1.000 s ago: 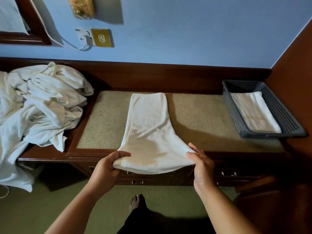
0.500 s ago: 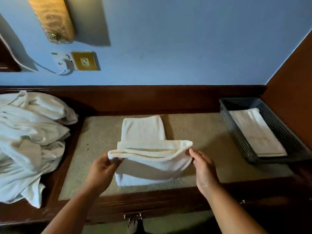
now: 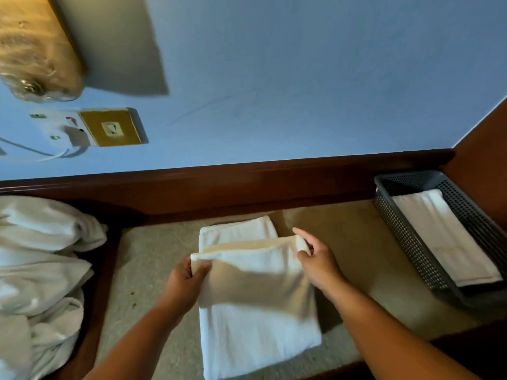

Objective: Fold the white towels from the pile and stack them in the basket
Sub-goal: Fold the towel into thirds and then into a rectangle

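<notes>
A white towel [image 3: 258, 333] lies lengthwise on the beige top of the wooden desk [image 3: 153, 270], its near half doubled over the far half. My left hand [image 3: 183, 283] pinches the left corner of the folded-over edge. My right hand [image 3: 315, 259] pinches the right corner of that same edge. The edge is held a little short of the towel's far end. A heap of unfolded white towels [image 3: 41, 270] fills the left side. At the right stands a dark perforated basket [image 3: 406, 242] with one folded white towel [image 3: 444, 237] lying in it.
A dark wooden rail [image 3: 247, 182] runs along the back of the desk under a blue wall. A brass socket plate [image 3: 112, 127] with a white plug and a wall lamp [image 3: 35, 50] are up left. A brown panel [image 3: 482, 160] closes the right side behind the basket.
Both hands have carried the towel's near end up from the desk's front edge and over toward the far end, doubling the towel. The camera has moved closer to the desk.
</notes>
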Demonstrator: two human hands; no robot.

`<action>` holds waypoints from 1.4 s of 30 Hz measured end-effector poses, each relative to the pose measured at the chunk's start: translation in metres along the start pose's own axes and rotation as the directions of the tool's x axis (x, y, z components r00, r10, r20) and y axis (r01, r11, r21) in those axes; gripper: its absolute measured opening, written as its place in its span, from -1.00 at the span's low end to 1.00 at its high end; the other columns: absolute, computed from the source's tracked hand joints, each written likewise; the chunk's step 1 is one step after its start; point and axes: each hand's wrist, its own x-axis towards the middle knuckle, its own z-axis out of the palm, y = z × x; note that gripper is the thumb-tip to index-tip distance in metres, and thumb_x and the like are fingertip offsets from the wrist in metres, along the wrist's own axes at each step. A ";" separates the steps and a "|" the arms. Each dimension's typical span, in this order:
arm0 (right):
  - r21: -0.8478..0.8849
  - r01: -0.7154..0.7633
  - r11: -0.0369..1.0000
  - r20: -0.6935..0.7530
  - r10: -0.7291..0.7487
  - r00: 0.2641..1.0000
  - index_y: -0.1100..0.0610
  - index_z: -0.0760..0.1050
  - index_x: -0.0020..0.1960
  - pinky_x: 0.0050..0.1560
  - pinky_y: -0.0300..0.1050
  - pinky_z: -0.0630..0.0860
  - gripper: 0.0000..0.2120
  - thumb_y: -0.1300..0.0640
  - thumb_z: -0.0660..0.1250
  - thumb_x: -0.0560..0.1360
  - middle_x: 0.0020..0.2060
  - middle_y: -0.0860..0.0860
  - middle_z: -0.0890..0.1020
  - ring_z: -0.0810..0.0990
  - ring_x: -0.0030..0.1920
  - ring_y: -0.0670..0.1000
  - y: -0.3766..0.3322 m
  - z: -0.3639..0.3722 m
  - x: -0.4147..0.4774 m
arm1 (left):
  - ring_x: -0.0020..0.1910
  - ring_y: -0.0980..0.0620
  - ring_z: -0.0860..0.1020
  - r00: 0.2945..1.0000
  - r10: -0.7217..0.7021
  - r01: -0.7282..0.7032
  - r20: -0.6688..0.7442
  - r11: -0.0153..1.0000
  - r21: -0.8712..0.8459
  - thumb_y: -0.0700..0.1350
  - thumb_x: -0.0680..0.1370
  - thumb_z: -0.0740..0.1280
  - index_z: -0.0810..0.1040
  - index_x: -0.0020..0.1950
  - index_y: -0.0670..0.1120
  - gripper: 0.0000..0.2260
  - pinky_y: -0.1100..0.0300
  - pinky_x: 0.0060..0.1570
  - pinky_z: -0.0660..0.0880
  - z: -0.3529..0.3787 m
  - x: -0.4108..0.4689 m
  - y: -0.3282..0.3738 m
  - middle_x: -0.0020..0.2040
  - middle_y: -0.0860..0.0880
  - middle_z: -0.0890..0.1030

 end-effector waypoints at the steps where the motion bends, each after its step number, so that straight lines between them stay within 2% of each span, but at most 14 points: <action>1: -0.059 -0.004 0.998 0.029 0.006 1.000 -0.15 0.52 0.33 0.15 -0.21 0.45 -0.49 0.32 0.21 0.53 0.20 -0.13 0.55 0.52 0.19 -0.08 -0.001 0.002 0.014 | -0.06 -0.08 0.65 1.000 -0.010 0.009 0.003 1.000 0.029 -0.05 0.64 0.33 0.54 0.18 -0.06 -0.84 -0.04 -0.11 0.63 0.001 0.012 0.000 -0.03 -0.06 0.67; 7: -0.446 0.112 0.888 0.159 -0.045 0.986 -0.02 0.49 0.29 -0.07 -0.14 0.43 -0.61 0.21 0.30 0.49 0.11 0.01 0.54 0.51 0.02 0.01 0.005 0.022 0.081 | -0.09 -0.15 0.60 0.996 -0.083 0.087 -0.042 0.990 0.112 -0.08 0.65 0.30 0.45 0.09 -0.08 -0.90 -0.11 -0.13 0.58 0.010 0.070 -0.014 -0.06 -0.12 0.58; 12: -0.512 0.206 0.834 0.251 -0.085 0.964 -0.01 0.45 -0.02 -0.18 -0.09 0.41 -0.85 0.08 0.28 0.41 -0.01 0.01 0.49 0.49 -0.10 0.06 0.010 0.044 0.135 | -0.22 -0.03 0.51 0.992 -0.102 0.115 -0.078 0.976 0.183 -0.10 0.67 0.27 0.39 0.11 -0.13 -0.87 0.14 -0.31 0.42 0.015 0.117 -0.018 -0.14 -0.08 0.52; 15: -0.504 0.205 0.839 0.241 -0.091 0.966 0.02 0.43 -0.08 -0.12 -0.06 0.45 -0.86 0.18 0.35 0.41 -0.03 0.03 0.52 0.51 -0.08 0.09 0.017 0.063 0.169 | -0.22 0.00 0.50 0.983 -0.153 0.173 -0.105 0.962 0.213 -0.13 0.67 0.27 0.38 0.14 -0.17 -0.87 0.20 -0.36 0.37 0.015 0.146 -0.026 -0.13 -0.10 0.50; 17: -0.532 0.204 0.822 0.252 -0.076 0.965 0.00 0.41 -0.09 -0.12 -0.10 0.43 -0.82 0.20 0.38 0.44 -0.02 0.04 0.56 0.55 -0.03 0.10 0.025 0.073 0.189 | -0.16 -0.11 0.55 0.978 -0.185 0.203 -0.095 0.952 0.229 -0.13 0.66 0.28 0.40 0.11 -0.16 -0.87 0.14 -0.28 0.46 0.015 0.164 -0.034 -0.13 -0.12 0.52; 20: -0.539 0.158 0.827 0.238 -0.031 0.971 -0.03 0.40 -0.11 -0.05 -0.12 0.46 -0.79 0.18 0.41 0.49 0.02 0.03 0.60 0.58 0.05 0.09 0.042 0.082 0.210 | -0.12 -0.13 0.56 0.972 -0.230 0.234 -0.047 0.926 0.297 -0.09 0.65 0.30 0.43 0.07 -0.10 -0.90 0.03 -0.19 0.52 0.011 0.187 -0.042 -0.12 -0.10 0.54; 23: -0.525 0.108 0.845 0.172 -0.019 0.985 -0.02 0.39 -0.11 -0.11 -0.09 0.48 -0.79 0.18 0.43 0.48 -0.05 0.00 0.58 0.58 -0.03 0.10 0.054 0.089 0.216 | -0.04 -0.14 0.57 0.970 -0.229 0.243 -0.082 0.901 0.358 -0.07 0.64 0.31 0.45 0.13 -0.10 -0.86 -0.03 -0.04 0.56 0.010 0.202 -0.044 -0.03 -0.10 0.56; 26: -0.481 0.016 0.877 0.082 0.026 0.996 0.05 0.45 0.09 0.02 0.01 0.53 -0.78 0.17 0.42 0.49 0.06 0.06 0.56 0.57 0.05 0.14 0.062 0.098 0.219 | 0.02 -0.21 0.59 0.951 -0.256 0.306 -0.174 0.865 0.398 -0.03 0.62 0.35 0.51 0.17 -0.13 -0.79 -0.04 0.02 0.57 0.018 0.212 -0.045 0.01 -0.17 0.59; 28: -0.427 -0.070 0.901 0.006 0.080 0.997 0.13 0.44 0.27 0.15 0.06 0.52 -0.61 0.12 0.44 0.50 0.19 0.13 0.54 0.55 0.16 0.17 0.062 0.103 0.217 | 0.02 -0.19 0.61 0.924 -0.325 0.378 -0.200 0.856 0.353 0.08 0.55 0.44 0.53 0.17 -0.11 -0.67 -0.03 0.02 0.59 0.022 0.217 -0.044 0.03 -0.15 0.61; 30: -0.351 -0.168 0.921 -0.029 0.169 0.985 0.19 0.44 0.31 0.12 0.01 0.51 -0.52 0.08 0.48 0.47 0.18 0.11 0.55 0.56 0.15 0.16 0.055 0.108 0.212 | -0.03 -0.14 0.64 0.889 -0.429 0.457 -0.157 0.837 0.301 0.22 0.35 0.56 0.56 0.09 -0.10 -0.49 -0.04 0.00 0.63 0.022 0.220 -0.037 -0.03 -0.06 0.65; 33: -0.152 -0.379 0.913 0.027 0.387 0.922 0.22 0.49 0.25 0.00 -0.04 0.54 -0.60 0.14 0.47 0.48 0.09 0.07 0.62 0.62 0.06 0.14 0.042 0.109 0.205 | -0.07 -0.10 0.69 0.864 -0.503 0.497 -0.010 0.850 0.175 0.13 0.24 0.65 0.66 0.10 -0.11 -0.46 -0.06 0.03 0.65 0.019 0.216 -0.023 -0.03 -0.09 0.71; 35: -0.039 -0.467 0.883 0.066 0.469 0.881 0.18 0.57 0.16 -0.02 0.03 0.62 -0.70 0.12 0.45 0.46 0.03 0.11 0.68 0.67 -0.03 0.15 0.025 0.101 0.196 | -0.06 -0.11 0.70 0.888 -0.458 0.450 0.036 0.884 0.126 0.05 0.31 0.65 0.68 0.09 -0.11 -0.55 -0.08 0.05 0.65 0.015 0.204 -0.006 -0.02 -0.11 0.73; 37: 0.018 -0.426 0.904 0.083 0.424 0.902 0.13 0.60 0.08 -0.11 0.00 0.62 -0.78 0.14 0.43 0.45 -0.05 0.12 0.70 0.68 -0.12 0.13 -0.001 0.085 0.185 | -0.08 -0.11 0.71 0.931 -0.357 0.353 0.078 0.934 0.058 0.09 0.27 0.62 0.70 0.03 -0.09 -0.57 -0.08 0.02 0.65 0.007 0.186 0.020 -0.08 -0.09 0.74; 42: 0.204 0.010 0.979 0.010 -0.013 1.000 0.04 0.62 -0.09 -0.25 -0.15 0.50 -0.81 0.30 0.43 0.41 -0.26 -0.04 0.69 0.64 -0.25 -0.06 -0.085 0.014 0.127 | -0.16 -0.02 0.69 0.990 0.088 -0.076 0.106 0.991 -0.112 -0.01 0.36 0.61 0.66 0.03 -0.09 -0.68 0.17 -0.21 0.57 -0.033 0.109 0.103 -0.11 -0.07 0.73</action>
